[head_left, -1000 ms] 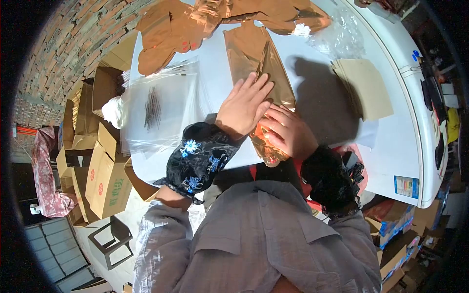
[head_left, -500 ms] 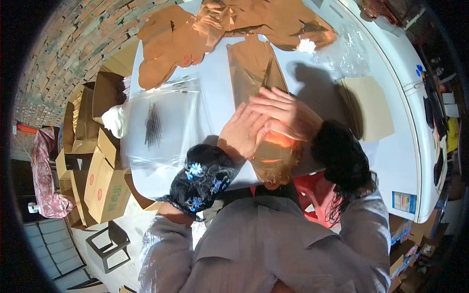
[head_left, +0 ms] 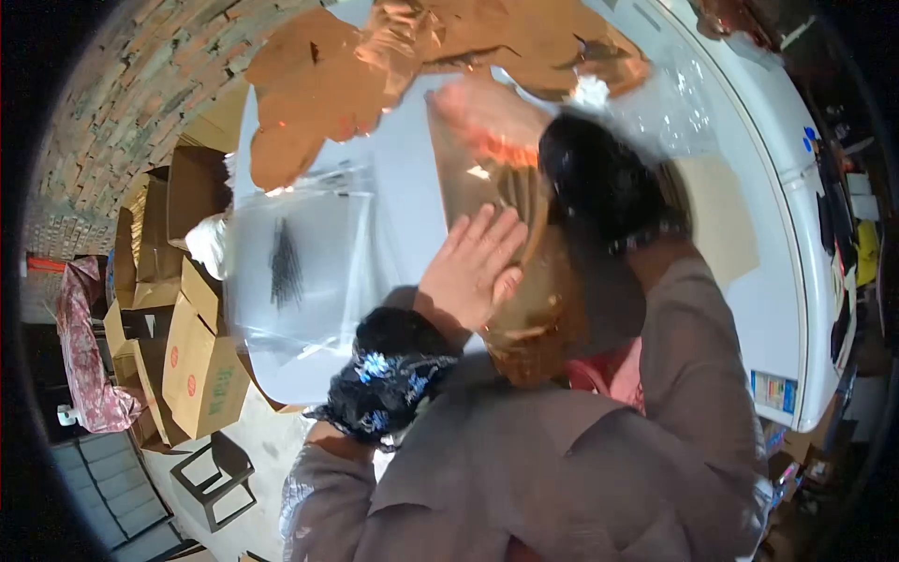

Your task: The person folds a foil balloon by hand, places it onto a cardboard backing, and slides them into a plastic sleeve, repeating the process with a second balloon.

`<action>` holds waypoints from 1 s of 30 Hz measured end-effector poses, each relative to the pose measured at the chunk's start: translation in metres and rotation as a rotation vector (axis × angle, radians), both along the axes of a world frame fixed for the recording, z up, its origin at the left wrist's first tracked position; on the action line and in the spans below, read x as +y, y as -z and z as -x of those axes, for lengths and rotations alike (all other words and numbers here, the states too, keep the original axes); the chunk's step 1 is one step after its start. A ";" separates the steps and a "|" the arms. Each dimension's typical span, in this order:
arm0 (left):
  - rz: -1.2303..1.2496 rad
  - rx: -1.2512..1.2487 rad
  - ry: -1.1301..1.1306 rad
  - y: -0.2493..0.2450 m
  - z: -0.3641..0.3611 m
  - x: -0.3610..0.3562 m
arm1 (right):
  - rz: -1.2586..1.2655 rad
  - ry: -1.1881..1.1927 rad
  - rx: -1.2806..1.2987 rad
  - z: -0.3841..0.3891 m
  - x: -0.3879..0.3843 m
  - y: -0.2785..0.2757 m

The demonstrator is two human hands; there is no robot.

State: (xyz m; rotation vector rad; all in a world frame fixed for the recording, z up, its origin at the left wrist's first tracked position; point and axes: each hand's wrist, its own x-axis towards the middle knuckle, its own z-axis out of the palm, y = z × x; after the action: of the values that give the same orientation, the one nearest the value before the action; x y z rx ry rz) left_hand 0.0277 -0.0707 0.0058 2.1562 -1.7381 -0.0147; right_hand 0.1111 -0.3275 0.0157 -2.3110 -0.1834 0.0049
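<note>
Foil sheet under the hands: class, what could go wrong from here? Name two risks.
1. The foil sheet seems to hang over the near edge of the table, pinned only by the flat left hand. If that hand lifts, the sheet may slide off.
2. The right hand, blurred at the sheet's far end, might crease or tear the thin foil.
</note>
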 end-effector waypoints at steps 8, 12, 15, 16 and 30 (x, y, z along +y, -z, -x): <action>0.032 -0.002 -0.001 0.000 0.003 0.000 | 0.108 0.406 -0.350 0.138 -0.055 -0.081; 0.014 0.002 -0.010 0.001 0.003 -0.002 | 0.663 0.786 -0.403 0.275 -0.088 -0.082; 0.025 -0.025 -0.002 0.001 0.004 -0.001 | 0.768 1.255 -0.277 0.378 -0.115 -0.036; 0.033 -0.043 0.001 0.003 0.004 -0.002 | 0.653 1.482 0.048 0.391 -0.097 -0.039; 0.047 -0.086 0.016 0.003 0.001 0.000 | -0.245 1.682 -0.141 0.401 -0.075 0.000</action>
State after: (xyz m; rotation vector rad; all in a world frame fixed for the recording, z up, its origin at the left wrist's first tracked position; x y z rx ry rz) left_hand 0.0264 -0.0706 0.0027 2.1382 -1.7845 0.1154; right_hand -0.2898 -0.4022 0.0158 -1.5782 1.5618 -0.9301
